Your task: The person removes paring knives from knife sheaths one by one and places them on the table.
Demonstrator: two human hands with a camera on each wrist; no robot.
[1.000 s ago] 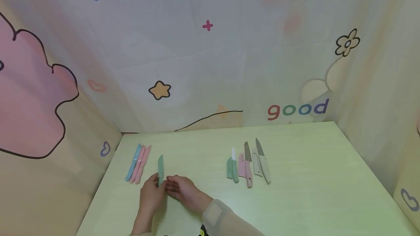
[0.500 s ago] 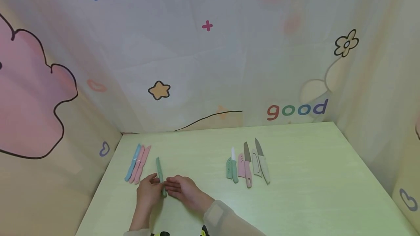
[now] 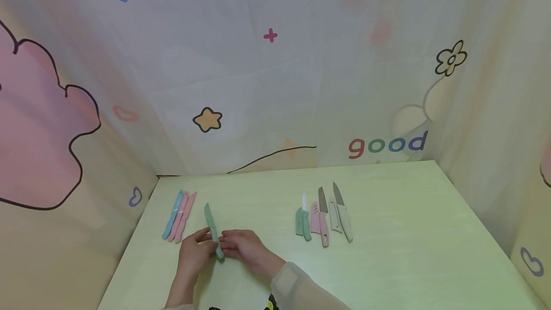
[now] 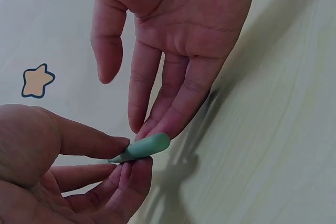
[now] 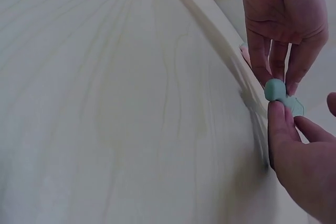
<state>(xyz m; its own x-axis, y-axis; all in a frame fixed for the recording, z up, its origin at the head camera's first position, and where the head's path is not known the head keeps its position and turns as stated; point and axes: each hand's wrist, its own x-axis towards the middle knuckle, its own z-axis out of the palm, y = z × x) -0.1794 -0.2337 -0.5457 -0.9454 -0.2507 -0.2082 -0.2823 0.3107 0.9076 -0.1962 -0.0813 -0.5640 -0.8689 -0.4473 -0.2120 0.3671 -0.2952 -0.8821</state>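
Note:
A green knife, its blade end covered in green, is held off the table between both hands, blade end pointing away. My left hand pinches its handle between thumb and fingers. Against the other side of that handle, the extended fingertips of my right hand touch, with the right thumb standing apart in the left wrist view. In the right wrist view the rounded handle end shows between the fingers of the two hands.
Left on the pale table lie a blue knife and two pink ones side by side. Right of centre lie unsheathed knives, green, pink and whitish, each beside its sheath. A printed curtain surrounds the table.
The green knife's handle end has swung out from behind the left hand and to the right, so the knife now slants. Both hands have stayed nearly in place.

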